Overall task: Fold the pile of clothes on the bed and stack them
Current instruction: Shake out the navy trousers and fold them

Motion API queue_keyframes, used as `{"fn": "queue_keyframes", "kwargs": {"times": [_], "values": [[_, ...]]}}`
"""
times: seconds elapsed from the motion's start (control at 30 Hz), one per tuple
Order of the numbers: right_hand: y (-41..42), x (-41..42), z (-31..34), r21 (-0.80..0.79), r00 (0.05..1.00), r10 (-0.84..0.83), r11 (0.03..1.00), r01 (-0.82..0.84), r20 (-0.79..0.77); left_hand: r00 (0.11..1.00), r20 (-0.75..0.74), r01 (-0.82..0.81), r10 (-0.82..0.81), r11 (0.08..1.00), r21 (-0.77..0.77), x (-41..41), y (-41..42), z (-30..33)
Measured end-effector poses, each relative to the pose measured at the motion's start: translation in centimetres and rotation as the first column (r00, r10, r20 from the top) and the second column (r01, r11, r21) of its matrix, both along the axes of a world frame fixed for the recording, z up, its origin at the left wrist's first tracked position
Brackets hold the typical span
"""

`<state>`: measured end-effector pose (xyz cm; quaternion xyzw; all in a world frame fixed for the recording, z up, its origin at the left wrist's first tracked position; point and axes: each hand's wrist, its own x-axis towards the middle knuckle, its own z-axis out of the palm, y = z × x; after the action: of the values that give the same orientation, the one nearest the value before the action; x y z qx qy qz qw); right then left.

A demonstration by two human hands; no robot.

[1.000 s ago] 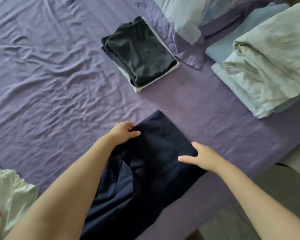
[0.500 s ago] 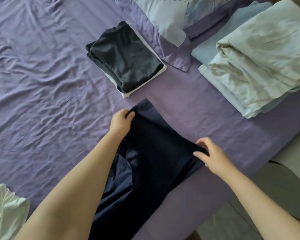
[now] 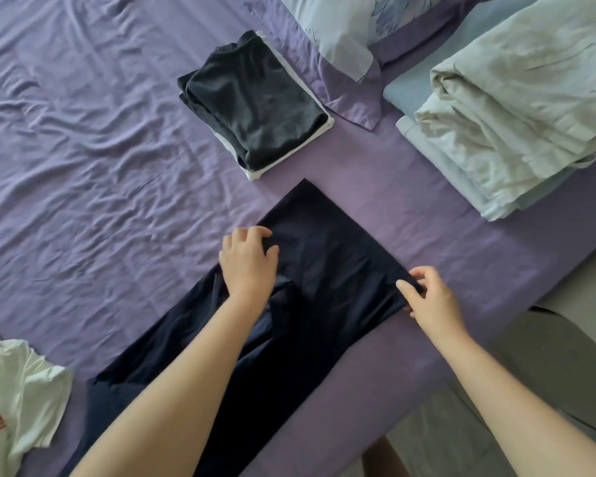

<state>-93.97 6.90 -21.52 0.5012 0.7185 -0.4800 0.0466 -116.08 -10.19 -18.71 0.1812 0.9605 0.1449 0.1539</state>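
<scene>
Navy trousers lie flat on a wrinkled purple sheet; left hand grips their nine-o'clock edge, right hand pinches the three-o'clock corner.

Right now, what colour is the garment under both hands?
Dark navy garment, plain, seen in the head view.

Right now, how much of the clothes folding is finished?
Done: a dark grey top lies folded on a folded white one, making a small stack. In hand: the navy garment, with the left hand and right hand gripping its edges. Left: folding it, stacking it, then the white T-shirt.
</scene>
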Motion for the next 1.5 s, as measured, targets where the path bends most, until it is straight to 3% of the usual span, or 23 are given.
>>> {"fn": "queue_keyframes", "kwargs": {"times": [0.1, 0.23, 0.33, 0.43, 0.53, 0.6, 0.73, 0.9, 0.97, 1.13, 1.23, 1.3, 1.4, 1.5], "values": [[0.0, 0.4, 0.0, 0.002, 1.000, -0.012, 1.000, 0.012, 0.002, 0.993, -0.013, 0.120, -0.119, 0.990, 0.072, 5.3, -0.6, 1.1], [1.0, 0.7, -0.1, -0.050, 0.976, -0.208, 0.978, 0.205, -0.062, 0.989, -0.097, 0.117, -0.109, 0.991, 0.072, 9.7, -4.3, 1.7], [0.9, 0.4, -0.1, -0.057, 0.989, -0.146, 0.988, 0.144, -0.037, 0.956, -0.224, 0.202, -0.191, 0.979, 0.026, 12.0, -7.3, 1.6], [0.6, -0.2, 0.0, -0.086, 0.990, -0.137, 0.987, 0.135, -0.015, 0.929, -0.124, 0.345, -0.348, 0.938, -0.041, 14.4, -7.8, 1.0], [0.3, -0.2, -0.2, -0.062, 0.995, -0.104, 0.993, 0.104, 0.006, 0.932, 0.050, 0.362, -0.359, 0.918, -0.160, 15.6, -6.9, 0.5], [0.5, -0.2, -0.3, -0.050, 0.996, -0.085, 0.995, 0.086, 0.025, 0.934, 0.088, 0.357, -0.347, 0.913, -0.196, 15.9, -6.5, -0.2], [2.6, 0.3, 0.3, -0.141, 0.988, -0.150, 0.979, 0.145, -0.030, 0.942, 0.126, 0.323, -0.310, 0.941, -0.104, 15.6, -6.7, -0.8], [2.2, 1.1, 0.1, -0.243, 0.980, -0.193, 0.949, 0.199, 0.046, 0.903, 0.273, 0.350, -0.333, 0.937, -0.016, 15.4, -7.5, -1.0], [1.4, 0.5, 0.1, -0.226, 0.986, -0.150, 0.961, 0.163, 0.070, 0.890, 0.297, 0.369, -0.346, 0.929, -0.022, 15.4, -7.3, -1.0], [0.5, 0.4, -0.5, 0.037, 0.989, -0.119, 0.993, 0.116, 0.083, 0.888, 0.272, 0.403, -0.372, 0.913, -0.066, 14.5, -6.4, -1.1], [-0.5, 0.2, -0.5, -0.053, 0.971, -0.227, 0.971, 0.232, 0.080, 0.899, 0.185, 0.417, -0.398, 0.906, -0.078, 13.8, -6.2, -0.8], [-0.8, -0.1, -0.5, -0.128, 0.964, -0.250, 0.957, 0.260, 0.089, 0.929, 0.103, 0.362, -0.354, 0.929, -0.073, 12.9, -6.1, -0.4], [-0.5, -0.2, -0.8, -0.082, 0.958, -0.281, 0.955, 0.284, 0.049, 0.990, -0.056, 0.129, -0.132, 0.989, -0.069, 8.9, -5.3, -0.2], [-0.9, -0.5, -0.8, -0.078, 0.960, -0.281, 0.957, 0.280, -0.003, 1.000, -0.031, -0.002, -0.005, 0.979, -0.204, 2.5, -4.5, -0.8]]}}
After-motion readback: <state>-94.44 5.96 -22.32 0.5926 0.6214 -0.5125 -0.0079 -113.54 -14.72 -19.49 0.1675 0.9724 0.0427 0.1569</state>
